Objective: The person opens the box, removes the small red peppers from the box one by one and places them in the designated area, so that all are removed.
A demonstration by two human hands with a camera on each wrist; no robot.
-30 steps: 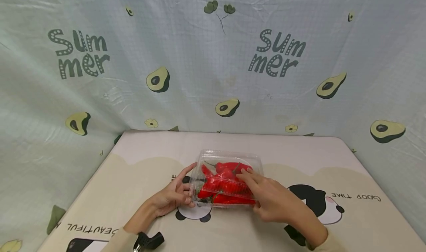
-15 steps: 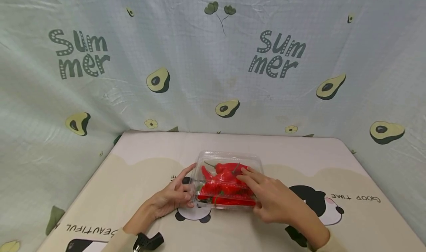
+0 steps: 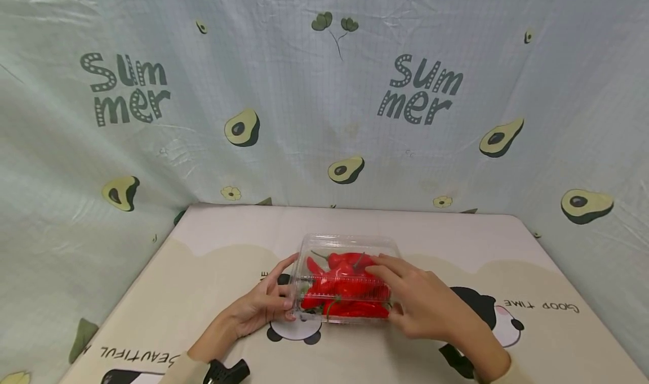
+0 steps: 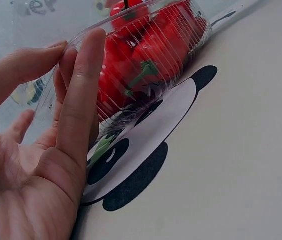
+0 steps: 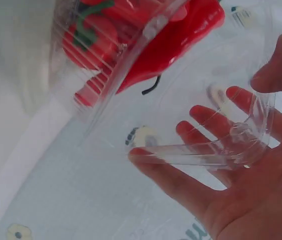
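In the head view a clear plastic clamshell box (image 3: 350,241) lies mid-table, filled with several red peppers (image 3: 334,282) with green stems. My left hand (image 3: 256,308) grips its left end, thumb on the near side and index finger reaching along the edge; the left wrist view shows these fingertips at the clear rim (image 4: 83,36). My right hand (image 3: 431,305) rests over the right end, fairly straight fingers laid across the top and the thumb low by the near corner. Through the plastic the right wrist view shows the fingers of this hand (image 5: 261,185). Whether the lid is latched I cannot tell.
A pale table mat (image 3: 228,260) with panda prints and lettering covers the table. Behind and at both sides hangs a light curtain (image 3: 304,91) with avocado and "summer" prints. A black strap device (image 3: 226,371) sits at the left wrist.
The head view has tipped up a little, so the whole scene sits lower. My right hand has slid slightly to the right over the box. The left hand keeps its place.
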